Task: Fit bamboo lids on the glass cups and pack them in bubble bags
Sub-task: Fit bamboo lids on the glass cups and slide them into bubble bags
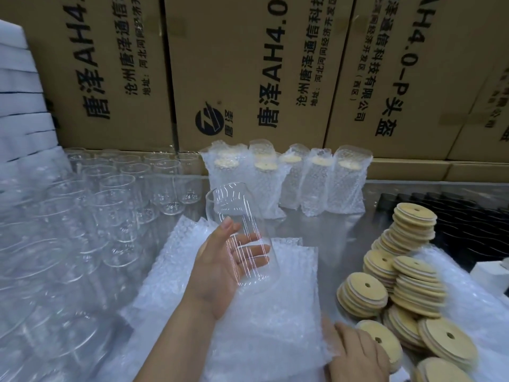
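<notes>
Cup (234,208), clear and without a lid, lies tilted in the left hand (217,271), mouth pointing up and away from the palm. The hand is palm-up and grips it: the thumb presses the near wall and the fingers curl under, showing through the glass. The cup's base sits over the fingertips, off the table.

Beneath that hand lies a loose stack of bubble bags (261,321), its edges ragged and spreading past the wrist on both sides. The right hand (355,351) rests at the stack's near right edge, back upward, fingers reaching onto the plastic; blur hides whether they pinch a bag or only touch it.

Just right of the right hand, lids (413,274) stand in leaning piles and spill flat. Between the bags and the lids runs a narrow strip of bare table (325,227), which widens beyond the left hand's fingertips.

Past that strip, packed cups (316,186) stand in a row against cartons (248,64). Left of the left hand, bare cups (115,205) crowd close together right up to the bags' edge, with foam sheets (19,92) stacked beyond them. Dark ribbed items (454,216) lie beyond the lids.
</notes>
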